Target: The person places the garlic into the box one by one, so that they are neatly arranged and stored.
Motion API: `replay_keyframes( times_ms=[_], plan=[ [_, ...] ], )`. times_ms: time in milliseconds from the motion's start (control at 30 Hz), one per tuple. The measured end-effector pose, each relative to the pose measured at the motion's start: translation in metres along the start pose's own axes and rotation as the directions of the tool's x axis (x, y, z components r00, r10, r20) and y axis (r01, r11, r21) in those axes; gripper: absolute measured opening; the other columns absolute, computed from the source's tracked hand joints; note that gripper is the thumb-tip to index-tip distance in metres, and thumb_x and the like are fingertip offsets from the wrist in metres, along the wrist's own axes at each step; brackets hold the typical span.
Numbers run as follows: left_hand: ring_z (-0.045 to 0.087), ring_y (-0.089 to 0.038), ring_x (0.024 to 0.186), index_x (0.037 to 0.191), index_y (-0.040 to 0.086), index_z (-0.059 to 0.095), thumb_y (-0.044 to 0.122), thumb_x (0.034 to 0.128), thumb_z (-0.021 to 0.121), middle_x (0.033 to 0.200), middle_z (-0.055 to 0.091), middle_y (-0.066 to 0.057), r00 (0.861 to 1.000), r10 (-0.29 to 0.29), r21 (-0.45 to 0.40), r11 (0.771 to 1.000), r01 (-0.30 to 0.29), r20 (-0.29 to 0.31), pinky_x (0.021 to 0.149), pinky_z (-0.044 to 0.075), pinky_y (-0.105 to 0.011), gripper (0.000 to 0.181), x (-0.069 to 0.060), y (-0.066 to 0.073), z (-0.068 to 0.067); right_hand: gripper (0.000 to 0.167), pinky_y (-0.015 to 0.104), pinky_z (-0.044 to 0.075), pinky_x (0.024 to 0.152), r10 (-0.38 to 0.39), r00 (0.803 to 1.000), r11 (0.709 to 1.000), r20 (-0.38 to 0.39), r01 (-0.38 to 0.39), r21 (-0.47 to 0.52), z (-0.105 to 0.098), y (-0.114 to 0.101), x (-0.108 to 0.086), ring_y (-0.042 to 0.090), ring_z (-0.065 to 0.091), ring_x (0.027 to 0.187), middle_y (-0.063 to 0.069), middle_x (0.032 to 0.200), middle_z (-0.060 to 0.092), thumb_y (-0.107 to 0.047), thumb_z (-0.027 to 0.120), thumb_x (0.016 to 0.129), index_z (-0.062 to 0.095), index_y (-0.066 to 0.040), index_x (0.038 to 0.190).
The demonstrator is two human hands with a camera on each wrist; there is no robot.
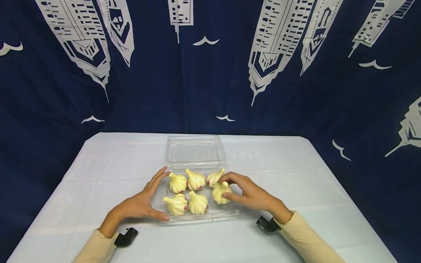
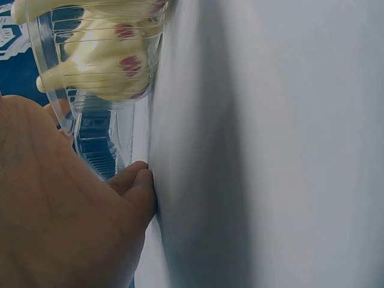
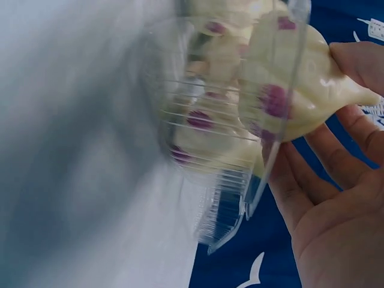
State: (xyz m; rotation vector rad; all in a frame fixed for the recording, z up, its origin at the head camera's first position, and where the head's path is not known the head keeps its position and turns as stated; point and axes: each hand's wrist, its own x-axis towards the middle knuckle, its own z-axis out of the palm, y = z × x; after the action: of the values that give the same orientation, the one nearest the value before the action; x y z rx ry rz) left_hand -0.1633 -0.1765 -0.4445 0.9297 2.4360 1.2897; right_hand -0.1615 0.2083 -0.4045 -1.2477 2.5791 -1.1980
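Observation:
A clear plastic clamshell container point(image 1: 217, 213) lies on the table with its lid point(image 1: 196, 149) folded back. Several pale garlic bulbs point(image 1: 198, 203) with purple spots sit in its base in two rows. At the front right of the base, my right hand point(image 1: 251, 193) pinches a garlic bulb point(image 1: 221, 193) between thumb and fingers; the right wrist view shows this bulb point(image 3: 300, 78) above the rim, over other bulbs. My left hand point(image 1: 139, 205) spreads along the container's left side, thumb at the front corner and fingers toward the back. It holds no bulb.
A white cloth covers the table point(image 1: 263, 157). Behind it hangs a dark blue curtain point(image 1: 187, 84) with white buildings and birds. Black wrist cameras sit at the left cuff point(image 1: 126, 237) and the right cuff point(image 1: 268, 224).

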Motion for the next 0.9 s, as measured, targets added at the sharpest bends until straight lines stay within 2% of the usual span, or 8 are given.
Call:
replay_keyframes(
  times_ms=[200, 400, 667, 900],
  plan=[
    [-0.003, -0.046, 0.152, 0.161, 0.015, 0.003, 0.04, 0.0666, 0.093, 0.168, -0.011, -0.007, 1.0, 0.003, 0.005, 1.0, -0.003, -0.001, 0.107, 0.015, -0.081, 0.133, 0.0001, -0.0007, 0.0008, 0.031, 0.038, 0.051, 0.101, -0.034, 0.999, 0.997, 0.024, 0.036, -0.071, 0.0065, 0.003, 0.0008, 0.011, 0.06, 0.118, -0.006, 0.123, 0.064, -0.023, 0.07, 0.096, 0.058, -0.015, 0.123],
    [-0.003, -0.046, 0.152, 0.161, 0.015, 0.003, 0.04, 0.0668, 0.093, 0.168, -0.011, -0.007, 1.0, 0.004, 0.005, 1.0, -0.004, 0.001, 0.107, 0.015, -0.081, 0.132, 0.0001, -0.0007, 0.0006, 0.033, 0.04, 0.05, 0.103, -0.063, 0.997, 0.987, 0.041, 0.068, -0.144, 0.01, 0.0036, 0.0013, 0.014, 0.059, 0.122, -0.002, 0.125, 0.065, -0.023, 0.07, 0.096, 0.058, -0.014, 0.125],
    [-0.001, -0.046, 0.152, 0.161, 0.015, 0.007, 0.04, 0.067, 0.093, 0.168, -0.009, -0.01, 1.0, 0.016, 0.026, 1.0, -0.016, 0.003, 0.108, 0.017, -0.08, 0.13, 0.0003, 0.0012, -0.0024, 0.028, 0.039, 0.047, 0.105, -0.064, 0.994, 0.957, 0.092, 0.087, -0.277, 0.0109, 0.0024, 0.0024, 0.016, 0.059, 0.119, -0.004, 0.123, 0.065, -0.026, 0.067, 0.098, 0.061, -0.012, 0.123],
    [-0.001, -0.048, 0.151, 0.161, 0.016, 0.007, 0.039, 0.0676, 0.093, 0.168, -0.008, -0.013, 1.0, 0.026, 0.02, 0.999, -0.026, 0.001, 0.108, 0.017, -0.079, 0.129, 0.0011, 0.0047, -0.006, 0.029, 0.036, 0.049, 0.102, -0.073, 0.991, 0.953, 0.112, 0.102, -0.285, 0.0078, 0.0005, 0.004, 0.015, 0.061, 0.117, -0.005, 0.122, 0.066, -0.026, 0.067, 0.098, 0.063, -0.012, 0.123]
  ],
)
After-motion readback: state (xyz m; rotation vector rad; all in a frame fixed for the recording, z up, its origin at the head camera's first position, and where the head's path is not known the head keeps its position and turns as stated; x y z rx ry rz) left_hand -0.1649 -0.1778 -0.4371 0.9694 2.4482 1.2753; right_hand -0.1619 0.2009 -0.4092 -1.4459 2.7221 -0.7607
